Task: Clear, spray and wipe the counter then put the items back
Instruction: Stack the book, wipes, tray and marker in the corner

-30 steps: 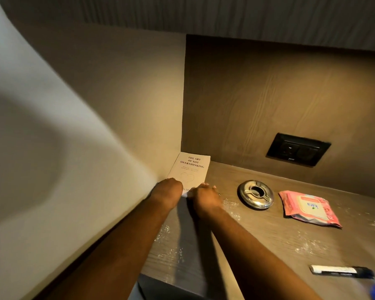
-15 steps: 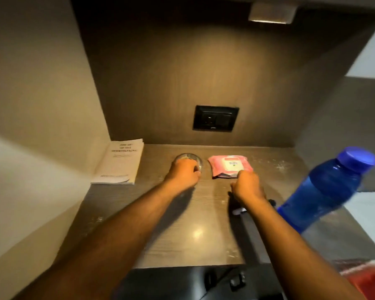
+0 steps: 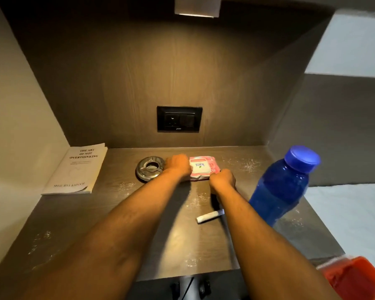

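Observation:
On the dark wooden counter (image 3: 121,224) a pink wipes pack (image 3: 204,168) lies near the back wall. My left hand (image 3: 178,164) grips its left end and my right hand (image 3: 222,180) grips its front right corner. A round metal ashtray (image 3: 148,171) sits just left of my left hand. A white paperback book (image 3: 78,169) lies in the back left corner. A white and black marker (image 3: 209,216) lies under my right forearm. A blue water bottle (image 3: 284,187) stands at the right.
A black wall socket (image 3: 179,119) is set in the back panel above the pack. A red container (image 3: 359,278) shows at the bottom right, off the counter. Side walls close in the counter on the left and right. Wet streaks mark the surface.
The view swung right from the book. My left hand went from the book to the ashtray and then to the pack's left end. My right hand came onto the pack's right corner.

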Tool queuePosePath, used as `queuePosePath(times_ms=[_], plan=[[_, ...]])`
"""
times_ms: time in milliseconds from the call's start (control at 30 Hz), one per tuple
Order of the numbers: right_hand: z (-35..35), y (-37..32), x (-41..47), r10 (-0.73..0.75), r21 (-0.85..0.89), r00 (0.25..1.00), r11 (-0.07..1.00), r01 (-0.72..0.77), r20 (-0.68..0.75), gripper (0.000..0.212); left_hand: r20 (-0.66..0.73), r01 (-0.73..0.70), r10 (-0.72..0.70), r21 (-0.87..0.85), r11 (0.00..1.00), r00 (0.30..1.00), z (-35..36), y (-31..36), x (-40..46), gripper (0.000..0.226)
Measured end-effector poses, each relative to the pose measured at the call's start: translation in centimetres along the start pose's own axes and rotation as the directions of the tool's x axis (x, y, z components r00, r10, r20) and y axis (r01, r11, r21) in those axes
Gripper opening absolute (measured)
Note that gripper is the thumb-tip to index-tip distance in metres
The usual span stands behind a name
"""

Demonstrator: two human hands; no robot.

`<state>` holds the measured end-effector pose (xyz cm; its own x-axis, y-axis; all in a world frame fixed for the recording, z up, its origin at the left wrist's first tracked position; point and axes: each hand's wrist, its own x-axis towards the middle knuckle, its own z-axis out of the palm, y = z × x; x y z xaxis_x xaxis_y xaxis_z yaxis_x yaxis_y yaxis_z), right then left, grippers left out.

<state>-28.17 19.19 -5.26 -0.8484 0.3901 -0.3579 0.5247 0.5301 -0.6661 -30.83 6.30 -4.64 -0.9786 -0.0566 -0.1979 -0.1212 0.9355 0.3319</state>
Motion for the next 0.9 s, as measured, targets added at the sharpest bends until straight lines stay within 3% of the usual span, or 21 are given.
queuePosePath(times_ms=[100,167,300,400,500,567,667,767,901], plan=[[1.1,-0.3,0.9,0.062,0.000,0.996,0.998,-0.062,-0.071,0.030,0.102,-0.067,0.052,0.150,0.986,0.993,-0.6,0.6,1.4,0.047],[1.9,0.3,1.8,0.052,0.150,0.998,0.988,-0.045,-0.044,0.027,0.156,-0.058,0.035,0.149,0.987,0.987,-0.7,0.7,2.1,0.051],[3.1,0.8,2.1,0.043,0.428,0.996,0.901,-0.070,0.073,0.029,0.163,-0.032,0.033,-0.012,0.999,0.986,-0.5,0.7,1.8,0.033],[3.3,-0.2,1.1,0.145,0.438,0.988,0.887,-0.150,0.045,0.016,0.077,0.002,0.014,-0.214,0.977,0.997,-1.0,0.4,0.9,0.022],[4.2,-1.3,-0.3,0.013,0.486,0.997,0.874,0.024,-0.073,0.023,-0.037,0.012,-0.032,-0.454,0.891,0.999,-3.1,-1.3,-0.4,0.025],[5.2,-2.8,-1.7,-0.113,0.502,0.987,0.851,0.154,-0.113,0.026,-0.125,0.005,-0.078,-0.499,0.866,0.989,-4.6,-3.6,-1.2,0.028],[8.3,-6.4,-4.7,-0.311,0.367,0.949,0.877,0.311,-0.060,0.026,-0.216,0.049,-0.185,-0.516,0.855,0.959,-6.3,-9.2,-2.8,0.027],[12.3,-9.4,-8.8,-0.511,0.346,0.848,0.828,0.442,0.141,0.026,-0.282,0.168,-0.345,-0.503,0.848,0.895,-8.1,-15.8,-4.6,0.024],[18.0,-11.5,-13.1,-0.705,0.225,0.593,0.697,0.681,0.389,0.026,-0.295,0.341,-0.502,-0.458,0.821,0.813,-10.1,-23.7,-7.6,0.037]])
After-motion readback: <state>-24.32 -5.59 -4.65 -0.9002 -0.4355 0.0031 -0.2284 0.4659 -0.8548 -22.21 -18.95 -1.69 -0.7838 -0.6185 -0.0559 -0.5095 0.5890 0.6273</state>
